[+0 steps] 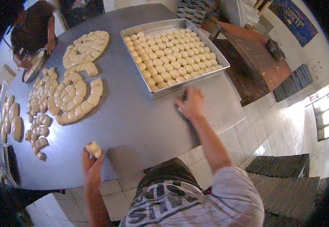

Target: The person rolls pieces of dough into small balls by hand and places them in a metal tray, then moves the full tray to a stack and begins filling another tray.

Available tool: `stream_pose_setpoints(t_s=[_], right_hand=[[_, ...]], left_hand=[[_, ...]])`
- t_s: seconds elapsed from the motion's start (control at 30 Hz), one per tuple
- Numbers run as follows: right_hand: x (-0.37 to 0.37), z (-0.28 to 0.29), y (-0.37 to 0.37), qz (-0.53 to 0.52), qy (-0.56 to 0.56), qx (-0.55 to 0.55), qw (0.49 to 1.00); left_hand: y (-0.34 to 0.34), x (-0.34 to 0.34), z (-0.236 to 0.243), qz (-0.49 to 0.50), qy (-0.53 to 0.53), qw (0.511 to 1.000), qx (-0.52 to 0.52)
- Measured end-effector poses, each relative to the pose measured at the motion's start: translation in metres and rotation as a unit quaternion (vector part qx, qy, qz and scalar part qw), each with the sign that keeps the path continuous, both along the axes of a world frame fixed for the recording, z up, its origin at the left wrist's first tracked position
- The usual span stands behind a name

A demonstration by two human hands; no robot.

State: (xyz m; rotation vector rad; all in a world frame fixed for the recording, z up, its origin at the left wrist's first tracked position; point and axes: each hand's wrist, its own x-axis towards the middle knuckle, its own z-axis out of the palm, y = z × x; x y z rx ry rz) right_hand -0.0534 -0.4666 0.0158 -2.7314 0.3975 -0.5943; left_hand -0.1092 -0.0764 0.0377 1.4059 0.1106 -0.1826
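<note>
Near the table's front edge, my left hand (91, 164) pinches a small lump of pale dough (93, 149) between thumb and fingers. My right hand (192, 104) is low over the metal table (141, 128), just in front of the tray's near edge. Its fingers curl downward, and whatever lies under them is hidden. The large square metal tray (189, 85) holds rows of round dough balls (174, 56), packed side by side. Left of the tray lie coils of cut dough (70, 94) and another coil (87, 48) farther back.
Loose dough pieces (42, 90) and larger dough lumps (11, 118) lie at the table's left. Across the far left corner, another person (35, 30) handles a round pan (35, 65). A reddish-brown bench (255, 56) stands beyond the tray; dark stacked trays (281, 185) stand at lower right.
</note>
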Motion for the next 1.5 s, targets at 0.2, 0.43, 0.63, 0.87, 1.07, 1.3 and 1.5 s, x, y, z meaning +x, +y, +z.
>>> stream_pose_setpoints(t_s=[0.2,0.43,0.63,0.87,1.07,1.3,1.5], right_hand=[[-0.048,-0.020,0.004,0.184,0.037,0.062,0.980],[-0.016,-0.031,0.015,0.191,0.004,-0.011,0.981],[-0.001,0.007,-0.045,0.054,0.101,0.074,0.991],[-0.017,0.049,-0.089,0.166,0.147,0.294,0.930],[0.187,0.139,-0.064,0.246,-0.301,0.588,0.710],[0.386,0.015,-0.078,0.219,-0.048,-0.017,0.974],[0.223,0.099,0.077,0.440,0.045,0.308,0.843]], left_hand=[[0.014,0.006,0.006,0.052,0.013,0.999,0.010],[-0.029,0.030,-0.002,0.043,0.004,0.999,0.029],[-0.071,0.066,0.017,0.012,-0.034,0.987,0.157],[-0.058,0.081,-0.014,0.073,0.018,0.990,0.120],[-0.076,0.061,0.007,0.146,0.118,0.975,0.118],[-0.080,0.040,-0.001,0.108,0.069,0.962,0.240],[-0.073,0.041,0.001,-0.004,-0.063,0.906,0.418]])
